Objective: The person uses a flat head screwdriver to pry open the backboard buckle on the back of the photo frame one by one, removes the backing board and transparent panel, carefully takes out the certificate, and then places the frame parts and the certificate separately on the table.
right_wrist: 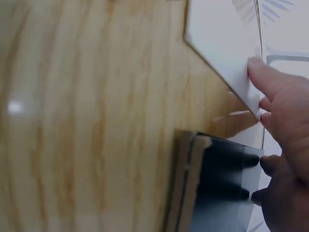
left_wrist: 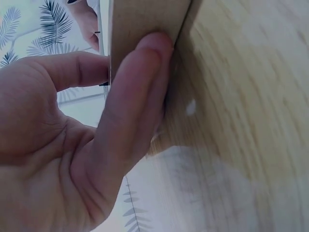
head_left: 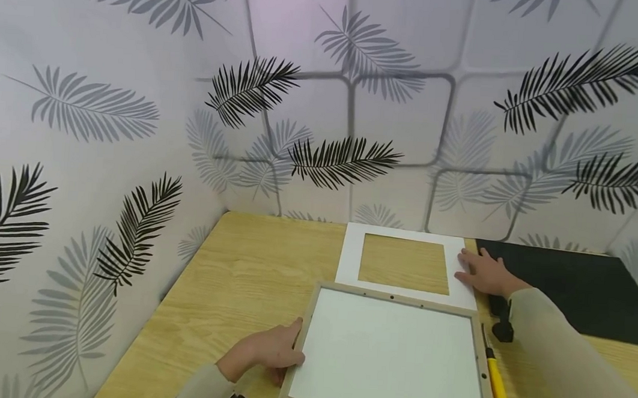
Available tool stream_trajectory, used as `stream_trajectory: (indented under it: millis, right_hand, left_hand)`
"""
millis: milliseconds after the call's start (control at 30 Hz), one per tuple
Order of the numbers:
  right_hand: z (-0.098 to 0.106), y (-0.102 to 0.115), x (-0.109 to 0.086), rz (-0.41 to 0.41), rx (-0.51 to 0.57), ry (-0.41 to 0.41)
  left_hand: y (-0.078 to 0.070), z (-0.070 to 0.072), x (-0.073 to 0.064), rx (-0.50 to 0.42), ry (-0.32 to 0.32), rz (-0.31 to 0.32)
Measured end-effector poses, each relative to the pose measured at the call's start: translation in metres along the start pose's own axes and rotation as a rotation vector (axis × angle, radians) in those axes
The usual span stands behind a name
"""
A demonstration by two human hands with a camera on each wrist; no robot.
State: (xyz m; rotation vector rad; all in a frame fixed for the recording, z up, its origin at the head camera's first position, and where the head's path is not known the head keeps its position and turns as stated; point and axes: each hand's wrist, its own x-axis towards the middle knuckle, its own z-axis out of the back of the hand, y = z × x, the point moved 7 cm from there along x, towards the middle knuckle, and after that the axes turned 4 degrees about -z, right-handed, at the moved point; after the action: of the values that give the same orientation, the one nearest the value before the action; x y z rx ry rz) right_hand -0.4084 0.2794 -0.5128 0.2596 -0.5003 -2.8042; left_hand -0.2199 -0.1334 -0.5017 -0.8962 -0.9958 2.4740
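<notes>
A wooden picture frame (head_left: 474,314) with a white panel inside lies at the table's front. My left hand (head_left: 272,348) grips its left side; in the left wrist view the thumb meets the upper edge and the fingers (left_wrist: 128,96) lie along the outer side. Behind the frame is a white mat (head_left: 351,255) with a rectangular cut-out. My right hand (head_left: 487,274) rests fingertips on the mat's right border. Other fingertips of that hand touch a black board (head_left: 568,290), as the right wrist view shows. Whether any fingertip goes under the mat is hidden.
A yellow-handled tool (head_left: 496,379) with a thin dark shaft lies just right of the frame. The wood-grain table (head_left: 228,278) meets a leaf-patterned wall (head_left: 323,115) at the back. Each wrist wears a small black device (head_left: 503,330).
</notes>
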Motion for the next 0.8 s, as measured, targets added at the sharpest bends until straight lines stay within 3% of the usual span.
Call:
stream_trajectory:
  millis: [200,300,433,567,700,800]
  right_hand:
    - [0.002,-0.001,-0.004,-0.009,-0.01,-0.035]
    - [0.011,0.007,-0.01,-0.029,0.022,-0.109]
    - [0.03,0.021,-0.045,-0.128,0.103,-0.214]
    - [0.031,0.036,-0.087,-0.195,0.137,-0.125]
    - [0.016,0.042,-0.122,-0.256,0.156,-0.006]
    - [0.005,0.042,-0.141,-0.278,0.159,0.011]
  left_hand:
    - [-0.007,-0.004,0.001,-0.033,-0.003,-0.005]
    - [-0.009,-0.004,0.0,-0.036,-0.015,0.008]
    - [-0.014,-0.001,0.002,0.063,-0.06,-0.012]
    - [-0.022,0.011,0.006,0.158,-0.136,-0.039]
    - [-0.027,0.021,0.016,0.174,-0.196,-0.076]
    - [-0.03,0.024,0.028,0.249,-0.249,-0.104]
